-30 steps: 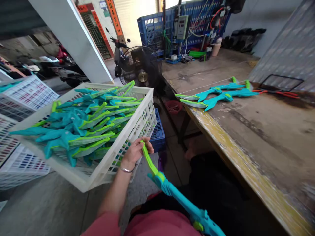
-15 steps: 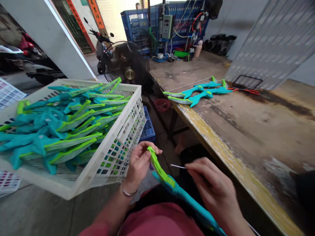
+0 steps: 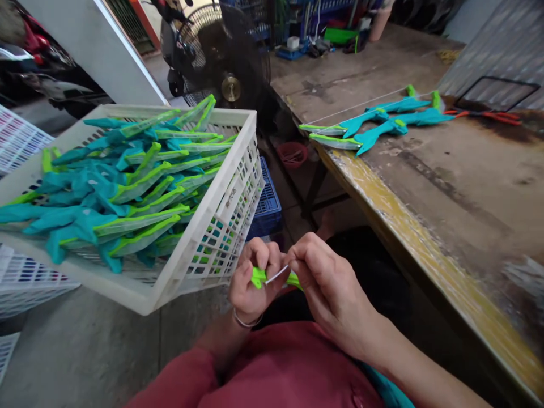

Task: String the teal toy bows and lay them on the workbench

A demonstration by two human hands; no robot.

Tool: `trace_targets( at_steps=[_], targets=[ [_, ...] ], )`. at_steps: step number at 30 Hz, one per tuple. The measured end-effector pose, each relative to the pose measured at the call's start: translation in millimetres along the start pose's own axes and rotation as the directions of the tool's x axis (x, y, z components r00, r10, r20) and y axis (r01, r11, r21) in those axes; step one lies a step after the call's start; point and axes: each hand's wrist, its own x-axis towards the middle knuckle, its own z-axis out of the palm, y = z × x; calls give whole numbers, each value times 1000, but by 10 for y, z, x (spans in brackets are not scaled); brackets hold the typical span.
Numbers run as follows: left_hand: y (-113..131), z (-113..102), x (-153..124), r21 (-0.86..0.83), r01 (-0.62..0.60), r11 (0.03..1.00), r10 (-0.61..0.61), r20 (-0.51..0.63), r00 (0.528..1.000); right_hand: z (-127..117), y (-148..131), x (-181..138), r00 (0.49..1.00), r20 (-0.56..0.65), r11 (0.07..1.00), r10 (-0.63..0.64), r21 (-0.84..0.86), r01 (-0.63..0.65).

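My left hand [image 3: 257, 283] is closed around the bright green limb of a toy bow [image 3: 258, 277], with the limb's tip poking out past the fingers. Pinched in my right hand [image 3: 329, 289] is a white string [image 3: 277, 275], whose end lies at the green tip. Both hands are close together in front of my chest. Most of this bow is hidden by my hands and right forearm; a strip of its teal body shows at the bottom edge.
At left, a white plastic crate [image 3: 147, 294] is heaped with teal and green toy bows [image 3: 123, 192]. Two strung bows [image 3: 378, 124] rest on the worn wooden table [image 3: 446, 198] at right. Beyond stand a fan [image 3: 229, 68], a pink basket [image 3: 292, 154] and a blue crate [image 3: 267, 204].
My right hand has moved left with the string, bringing its end to the green tip. The bow has turned in my left hand. My view has tilted downward.
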Motion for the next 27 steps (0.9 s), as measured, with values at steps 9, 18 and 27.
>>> trace_targets(
  at_steps=[9, 18, 27],
  targets=[
    [-49, -43, -38, 9, -44, 999, 44, 63, 997, 70, -26, -76, 999, 38, 999, -21, -23, 22],
    [-71, -31, -63, 21, -42, 999, 39, 104, 994, 92, -36, -105, 998, 2, 993, -61, -99, 61],
    [-12, -10, 16, 2, 174, 985, -173, 87, 981, 158, -15, -157, 971, -60, 930, -234, -305, 205]
  ],
)
